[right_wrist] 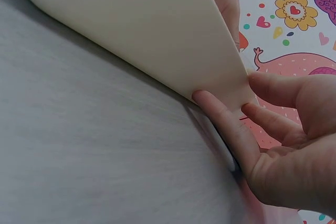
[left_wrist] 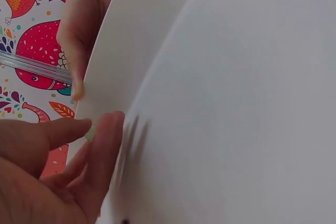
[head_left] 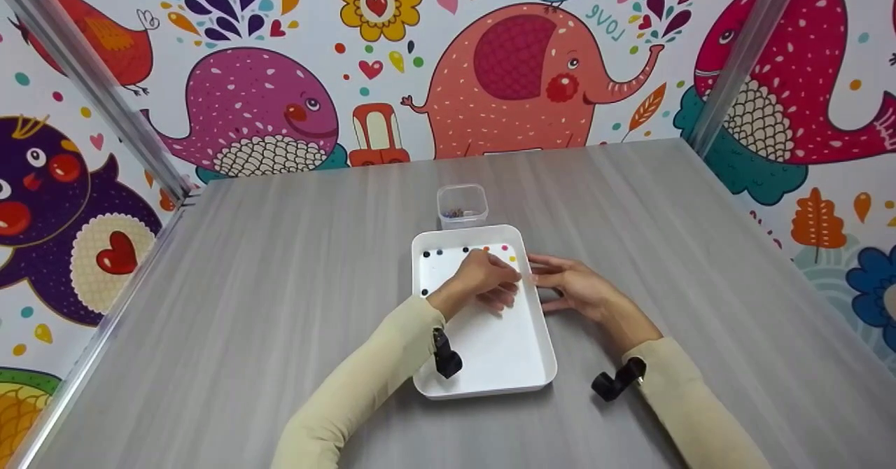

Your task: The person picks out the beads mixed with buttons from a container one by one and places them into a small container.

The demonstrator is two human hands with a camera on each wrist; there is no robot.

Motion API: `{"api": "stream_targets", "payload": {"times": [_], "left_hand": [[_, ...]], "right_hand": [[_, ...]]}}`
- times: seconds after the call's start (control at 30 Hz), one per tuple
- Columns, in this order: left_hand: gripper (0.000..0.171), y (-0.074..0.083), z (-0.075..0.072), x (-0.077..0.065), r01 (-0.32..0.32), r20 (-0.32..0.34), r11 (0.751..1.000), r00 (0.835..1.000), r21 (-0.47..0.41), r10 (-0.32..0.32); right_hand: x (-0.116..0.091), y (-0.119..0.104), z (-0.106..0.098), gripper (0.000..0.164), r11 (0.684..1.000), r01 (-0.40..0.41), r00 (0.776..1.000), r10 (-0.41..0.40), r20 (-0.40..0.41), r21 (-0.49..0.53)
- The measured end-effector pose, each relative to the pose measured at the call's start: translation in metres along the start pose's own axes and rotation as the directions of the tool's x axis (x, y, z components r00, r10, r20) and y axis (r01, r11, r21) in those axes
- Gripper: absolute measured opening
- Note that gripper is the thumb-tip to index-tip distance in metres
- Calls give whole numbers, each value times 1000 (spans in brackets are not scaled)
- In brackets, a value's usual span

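Over the far right part of a white tray [head_left: 500, 350], my left hand [head_left: 483, 278] pinches a small pale green piece [left_wrist: 90, 132] between thumb and finger. The fingers hide much of the piece, so its exact kind is unclear. Against the tray's right outer wall [right_wrist: 152, 30] my right hand [head_left: 577, 287] rests its spread, mostly straight fingertips. Along the tray's far edge lie small round black pieces [head_left: 439, 252], an orange piece [head_left: 486, 248], a pink piece [head_left: 505, 248] and a yellow piece [head_left: 512, 259]. One more black piece [head_left: 424, 292] lies by the left wall.
Just beyond the tray stands a clear plastic box [head_left: 463, 196] with small multicoloured pieces [head_left: 455, 213] inside. Both stand on a grey wood-grain table [head_left: 301, 266]. Behind it rises a wall printed with cartoon animals [head_left: 518, 105], with metal posts [head_left: 745, 63] at the corners.
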State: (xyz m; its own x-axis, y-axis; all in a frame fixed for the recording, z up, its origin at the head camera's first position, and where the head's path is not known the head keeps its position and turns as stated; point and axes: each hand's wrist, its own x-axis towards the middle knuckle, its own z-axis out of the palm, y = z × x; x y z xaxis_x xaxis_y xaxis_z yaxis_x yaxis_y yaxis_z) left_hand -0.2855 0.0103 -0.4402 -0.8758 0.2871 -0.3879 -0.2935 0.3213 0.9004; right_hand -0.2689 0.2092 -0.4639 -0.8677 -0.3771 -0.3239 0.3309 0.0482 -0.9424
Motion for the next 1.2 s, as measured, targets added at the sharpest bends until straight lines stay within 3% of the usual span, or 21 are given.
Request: {"api": "stream_targets", "payload": {"times": [0.43,0.7,1.2], "left_hand": [[21,5,-7,-2,28,-65,1000,998,9,-27],[23,6,-13,-4,31,-40,999,999,-45,-32],[22,9,-26,-3,8,-54,996,998,-87,-12]], "right_hand": [[0,4,0,67,1000,-7,1000,7,-15,13],[-1,4,-1,67,1000,-2,1000,2,-12,7],[0,0,1,66,1000,6,1000,-6,-6,-4]]}}
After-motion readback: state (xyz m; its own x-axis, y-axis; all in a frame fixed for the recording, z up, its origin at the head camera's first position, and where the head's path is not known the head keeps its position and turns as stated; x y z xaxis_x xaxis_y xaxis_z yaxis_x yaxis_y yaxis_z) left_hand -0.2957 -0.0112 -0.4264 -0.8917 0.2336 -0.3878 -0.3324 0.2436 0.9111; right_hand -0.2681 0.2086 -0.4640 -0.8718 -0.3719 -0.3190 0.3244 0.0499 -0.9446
